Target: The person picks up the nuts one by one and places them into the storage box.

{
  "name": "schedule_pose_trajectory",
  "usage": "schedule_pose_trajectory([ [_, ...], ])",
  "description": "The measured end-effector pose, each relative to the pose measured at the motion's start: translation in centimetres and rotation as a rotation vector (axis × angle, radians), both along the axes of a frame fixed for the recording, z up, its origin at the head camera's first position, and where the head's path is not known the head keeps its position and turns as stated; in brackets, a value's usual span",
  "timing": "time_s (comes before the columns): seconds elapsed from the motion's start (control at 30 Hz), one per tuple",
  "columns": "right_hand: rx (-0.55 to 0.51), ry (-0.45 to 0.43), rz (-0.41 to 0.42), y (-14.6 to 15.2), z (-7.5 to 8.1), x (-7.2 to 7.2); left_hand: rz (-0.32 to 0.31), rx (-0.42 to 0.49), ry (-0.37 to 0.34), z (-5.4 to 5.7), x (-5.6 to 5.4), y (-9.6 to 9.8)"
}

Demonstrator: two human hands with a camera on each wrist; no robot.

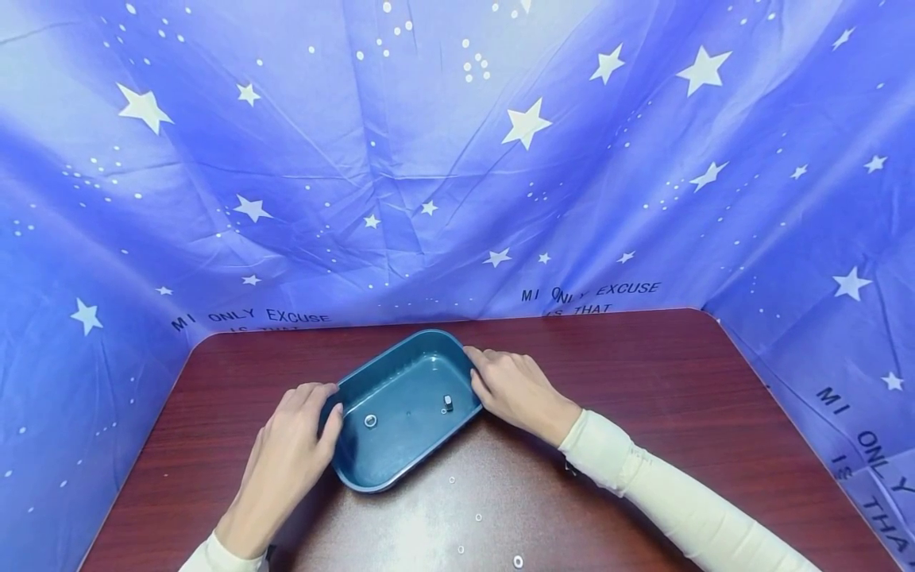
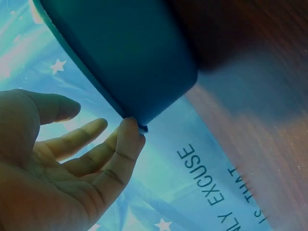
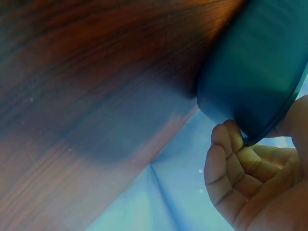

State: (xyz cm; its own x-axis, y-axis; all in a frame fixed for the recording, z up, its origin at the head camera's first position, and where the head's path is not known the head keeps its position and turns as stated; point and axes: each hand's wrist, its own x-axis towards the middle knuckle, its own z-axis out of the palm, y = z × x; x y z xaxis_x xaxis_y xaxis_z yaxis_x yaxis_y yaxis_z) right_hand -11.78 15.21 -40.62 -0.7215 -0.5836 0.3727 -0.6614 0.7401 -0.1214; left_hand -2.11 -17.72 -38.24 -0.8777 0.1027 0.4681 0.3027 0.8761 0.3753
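A dark teal plastic bin (image 1: pixel 400 470) with rounded corners sits askew near the middle of the table, between both hands. My left hand (image 1: pixel 289 445) holds its left end; in the left wrist view fingertips (image 2: pixel 128 126) meet the rim at a corner, with the thumb spread apart from them. At the opposite end, my right hand (image 1: pixel 520 391) grips the rim, its curled fingers (image 3: pixel 221 139) under the edge in the right wrist view. Inside the bin lie a silvery ring (image 1: pixel 370 421), a small black-and-silver piece (image 1: pixel 448 403) and a tiny ring beside that piece.
Several small pale rings are scattered on the brown wooden table (image 1: pixel 629 357) in front of the bin, the largest ring (image 1: pixel 518 562) at the bottom edge of the head view. A blue star-printed curtain (image 1: pixel 429 159) encloses the table's back and sides.
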Motion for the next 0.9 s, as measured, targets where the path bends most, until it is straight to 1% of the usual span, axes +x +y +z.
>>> schedule_pose_trajectory([
  [0.3,0.005,-0.006,-0.004,0.0,0.0,0.1,-0.011,-0.004,0.030,0.7,0.6,0.6],
  [0.57,0.007,-0.006,-0.005,0.0,0.0,0.1,-0.017,-0.010,0.017,1.2,1.1,0.9],
  [0.73,0.007,-0.005,-0.006,0.0,0.0,0.2,-0.041,-0.010,0.052,1.4,1.5,1.2],
  [0.9,0.007,-0.012,-0.008,0.1,0.0,0.1,-0.068,-0.007,0.075,1.8,2.0,1.7],
])
